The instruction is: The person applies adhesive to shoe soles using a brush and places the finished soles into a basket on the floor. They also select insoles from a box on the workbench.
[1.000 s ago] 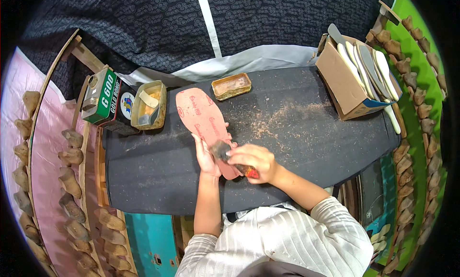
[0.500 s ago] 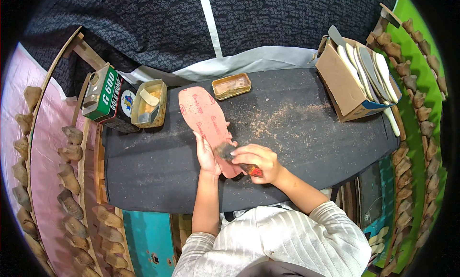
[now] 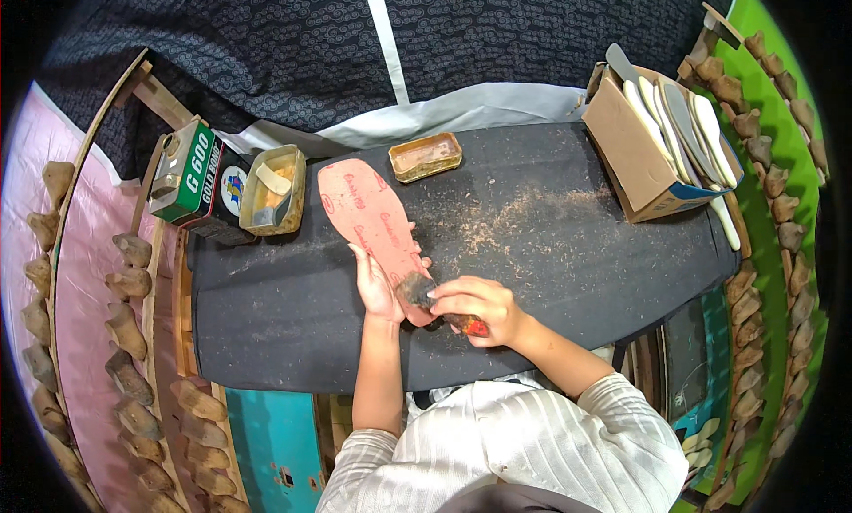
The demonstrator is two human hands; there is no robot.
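Observation:
A pink shoe insole (image 3: 368, 218) lies flat on the dark work table (image 3: 568, 273), pointing away to the upper left. My left hand (image 3: 377, 287) presses on the insole's near end, fingers spread along its left edge. My right hand (image 3: 484, 307) grips a tool with a red handle (image 3: 473, 327); its dark worn head (image 3: 415, 290) rests on the heel part of the insole. Brown dust (image 3: 506, 220) is scattered on the table to the right of the insole.
At the table's left end stand a green tin (image 3: 185, 171) and an open yellowish tin (image 3: 273, 190); a small flat tin (image 3: 426, 156) lies at the back. A cardboard box (image 3: 632, 158) of insoles sits at the right. Wooden shoe lasts (image 3: 124, 327) line racks on both sides.
The insole and both hands stay nearly in place; my right hand with the tool has shifted only slightly over the heel end.

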